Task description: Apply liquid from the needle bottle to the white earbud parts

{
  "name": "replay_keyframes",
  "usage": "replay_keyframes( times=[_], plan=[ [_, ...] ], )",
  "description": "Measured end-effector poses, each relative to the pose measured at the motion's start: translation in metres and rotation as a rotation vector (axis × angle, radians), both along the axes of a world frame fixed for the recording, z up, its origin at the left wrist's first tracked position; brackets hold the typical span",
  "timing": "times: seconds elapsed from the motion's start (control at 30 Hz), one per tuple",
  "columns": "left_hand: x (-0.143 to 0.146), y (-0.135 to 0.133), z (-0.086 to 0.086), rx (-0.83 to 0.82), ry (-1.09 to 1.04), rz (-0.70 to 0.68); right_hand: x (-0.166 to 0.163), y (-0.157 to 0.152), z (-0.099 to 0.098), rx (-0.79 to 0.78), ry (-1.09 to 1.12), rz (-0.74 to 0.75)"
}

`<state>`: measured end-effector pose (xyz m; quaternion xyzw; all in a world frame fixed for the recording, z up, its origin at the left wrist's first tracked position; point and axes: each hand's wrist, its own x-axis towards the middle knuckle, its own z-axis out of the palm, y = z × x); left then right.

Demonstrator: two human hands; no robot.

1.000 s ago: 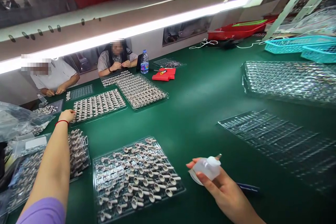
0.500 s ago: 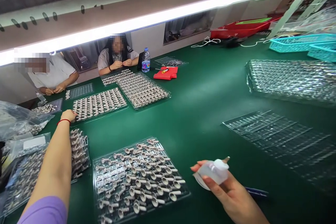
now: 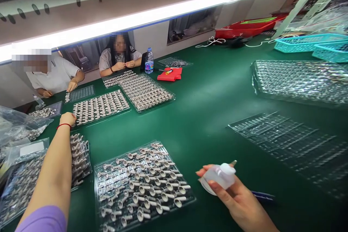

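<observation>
My left arm reaches far out, and my left hand (image 3: 67,119) is closed at the near left corner of a clear tray filled with small pale metal parts (image 3: 100,107). Whether its fingers pinch the tray edge or one of the parts is hidden. In my right hand (image 3: 239,197) is a translucent squeeze bottle (image 3: 219,177) with a white cap and a thin nozzle, tilted above the green table. Between my arms lies a clear tray of cup-shaped metal pieces with stems (image 3: 144,185). Stacked trays of similar pieces (image 3: 79,159) sit beside my left forearm.
Two people sit across the green table (image 3: 201,108), near more filled trays (image 3: 146,92). A water bottle (image 3: 149,61) and red cloth (image 3: 170,74) are by them. At right are an unfilled clear tray (image 3: 282,141), stacked trays (image 3: 299,79) and blue baskets (image 3: 304,42). A blue pen-like object (image 3: 262,196) lies by my right hand.
The view has shifted slightly. The left co-worker's one hand has moved over to the partly filled tray. Both my hands stay nearly in place, the squeeze bottle still held in the right.
</observation>
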<state>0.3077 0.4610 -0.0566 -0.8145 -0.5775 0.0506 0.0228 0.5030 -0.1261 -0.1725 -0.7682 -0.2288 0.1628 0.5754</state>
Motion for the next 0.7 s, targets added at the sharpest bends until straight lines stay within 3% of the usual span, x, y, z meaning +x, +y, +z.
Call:
replay_keyframes(
  times=[0.7],
  plan=[
    [0.0005,-0.0083,0.0064,-0.012,0.032,0.004,0.0005,-0.0007,0.0016,-0.029,-0.002,0.007]
  ],
)
